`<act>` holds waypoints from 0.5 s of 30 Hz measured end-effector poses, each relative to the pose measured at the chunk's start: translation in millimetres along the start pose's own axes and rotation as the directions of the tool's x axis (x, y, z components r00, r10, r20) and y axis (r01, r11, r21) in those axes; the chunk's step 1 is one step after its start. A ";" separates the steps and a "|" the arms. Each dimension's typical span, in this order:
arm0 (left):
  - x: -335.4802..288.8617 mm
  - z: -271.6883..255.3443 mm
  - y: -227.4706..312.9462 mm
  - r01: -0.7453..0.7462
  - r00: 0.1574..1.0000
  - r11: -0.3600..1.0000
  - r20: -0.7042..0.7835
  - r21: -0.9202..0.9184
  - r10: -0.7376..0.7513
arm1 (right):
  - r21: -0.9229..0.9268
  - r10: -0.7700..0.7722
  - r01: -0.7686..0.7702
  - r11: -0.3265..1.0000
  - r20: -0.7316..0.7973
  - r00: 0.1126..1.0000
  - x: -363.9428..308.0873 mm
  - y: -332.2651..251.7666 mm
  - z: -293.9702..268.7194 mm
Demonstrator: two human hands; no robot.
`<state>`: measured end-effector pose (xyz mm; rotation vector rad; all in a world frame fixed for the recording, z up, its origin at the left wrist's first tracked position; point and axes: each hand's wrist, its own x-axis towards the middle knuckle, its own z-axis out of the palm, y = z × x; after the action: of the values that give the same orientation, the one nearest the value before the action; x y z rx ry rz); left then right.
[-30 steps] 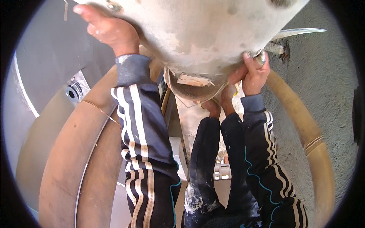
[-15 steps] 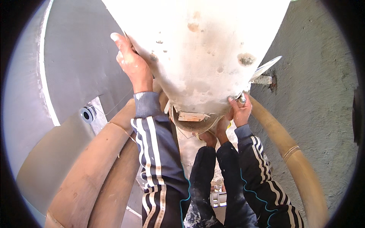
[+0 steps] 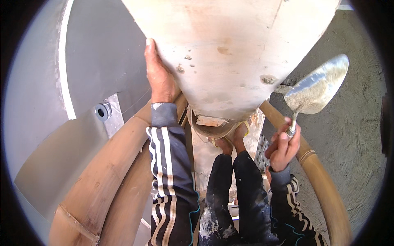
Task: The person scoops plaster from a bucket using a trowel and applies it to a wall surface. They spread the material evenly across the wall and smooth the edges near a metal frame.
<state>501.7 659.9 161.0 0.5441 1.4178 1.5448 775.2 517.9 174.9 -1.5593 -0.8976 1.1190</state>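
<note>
A large pale board [image 3: 230,37], smeared and pitted with a few dark spots, slopes toward me and narrows at its near end. My left hand [image 3: 159,78] grips its left edge, thumb along the rim and the other fingers hidden beneath. In my right hand [image 3: 284,145] is a trowel [image 3: 318,88], held by its handle off the board's right side. Its leaf-shaped metal blade points up and away, with grey residue on it. Under the board's near end is a round bucket [image 3: 213,130], partly covered, with a reddish broken piece [image 3: 210,121] at its mouth.
Thick bamboo poles [image 3: 111,176] run along the left, and another pole [image 3: 324,184] along the right. Rough grey plaster [image 3: 349,135] covers the right wall. A dark round spool [image 3: 101,111] with thin wire hangs at the left wall. My feet stand on a stained plank [image 3: 205,168].
My right hand has moved right and nearer, away from the board's edge, bringing the trowel into full view. My left hand stays on the board, which sits slightly differently in view.
</note>
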 end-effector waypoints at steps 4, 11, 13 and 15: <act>-5.7 -6.8 2.6 0.070 0.996 0.997 0.063 -0.040 -0.068 | -0.557 -0.256 0.423 0.714 0.355 0.899 22.3 -60.5 16.2; 2.8 -27.1 9.4 0.016 0.990 0.999 0.139 -0.041 -0.010 | -0.747 -0.177 0.570 0.340 0.545 0.820 27.5 -71.0 53.6; 0.3 -25.1 6.4 0.014 0.990 1.000 0.139 -0.022 -0.011 | -0.758 0.026 0.630 0.166 0.642 0.766 8.8 -42.1 40.3; -1.4 -18.1 11.0 0.014 0.988 1.000 0.154 -0.028 -0.010 | -0.723 0.134 0.668 0.175 0.690 0.711 1.1 -21.9 24.3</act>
<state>483.8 650.5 167.4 0.6225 1.2772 1.4785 751.8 531.3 193.4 -1.7387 -2.7344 0.6947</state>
